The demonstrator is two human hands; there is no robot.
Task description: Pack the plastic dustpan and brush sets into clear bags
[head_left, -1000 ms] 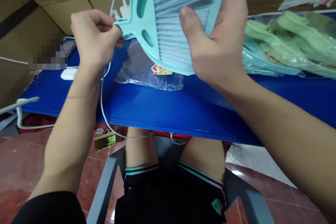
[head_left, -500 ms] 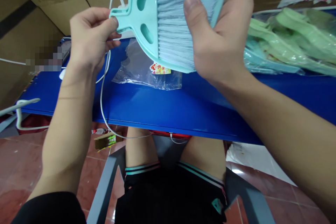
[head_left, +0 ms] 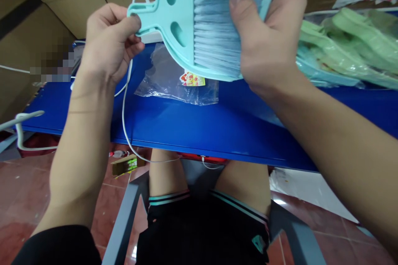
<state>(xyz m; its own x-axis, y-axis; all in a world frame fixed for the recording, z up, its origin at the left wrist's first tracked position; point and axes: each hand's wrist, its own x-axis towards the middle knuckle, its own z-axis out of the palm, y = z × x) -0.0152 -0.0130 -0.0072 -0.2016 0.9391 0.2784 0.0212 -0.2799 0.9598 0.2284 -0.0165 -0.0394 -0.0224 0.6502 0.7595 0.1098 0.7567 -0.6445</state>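
Left hand point(head_left: 108, 43) pinches the mint hand broom point(head_left: 174, 12) at its handle end — right hand point(head_left: 267, 41) clamps the bristles point(head_left: 217, 37), thumb point(head_left: 239, 2) seemingly pressed in.

Blue bench point(head_left: 186, 128): clear bag point(head_left: 161, 83) with sticker point(head_left: 192, 78) near back edge, green bagged goods point(head_left: 351, 45) at right end, white cable point(head_left: 123, 112) over front edge on my left. Cartons point(head_left: 59, 0) behind, red tile floor point(head_left: 25, 190) below.

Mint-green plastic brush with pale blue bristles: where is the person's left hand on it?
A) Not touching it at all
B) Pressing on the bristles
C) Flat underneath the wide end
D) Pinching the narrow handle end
D. The left hand pinches the narrow handle end of the mint-green plastic brush, while the right hand is on the pale blue bristles.
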